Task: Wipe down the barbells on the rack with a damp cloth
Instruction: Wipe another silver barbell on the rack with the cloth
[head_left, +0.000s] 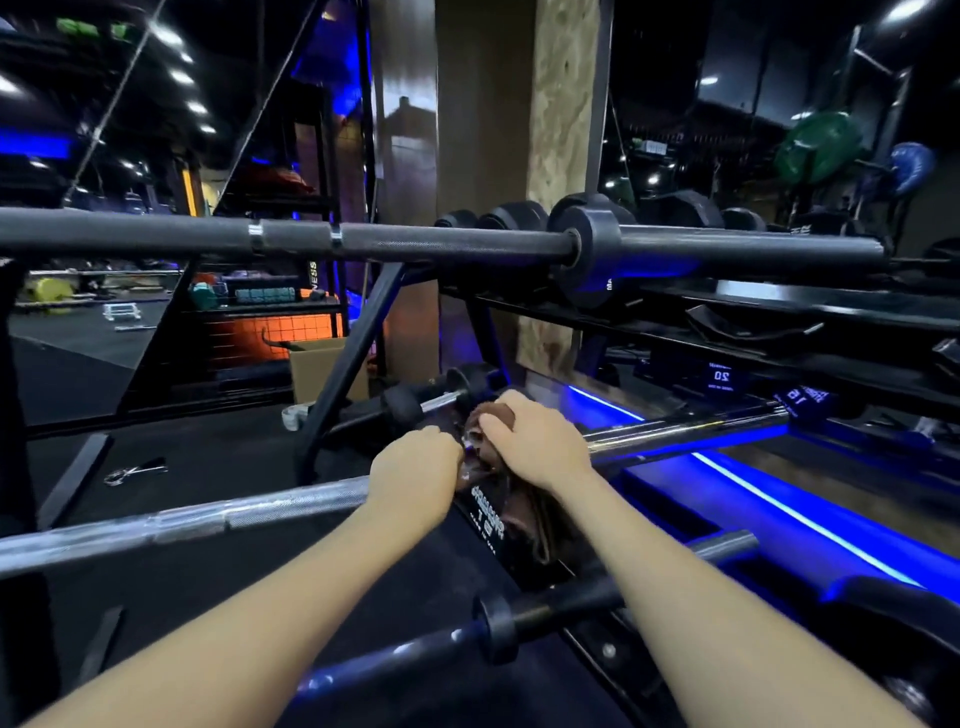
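Head view, cloth: dark brown crumpled damp cloth bunched on the chrome steel barbell, mid-rack.
Right hand: right hand clenches the cloth from above.
Left hand: left hand grips the same bar just beside it.
Rack: black metal rack also carries a black knurled barbell above.
Floor: brown cardboard box behind.
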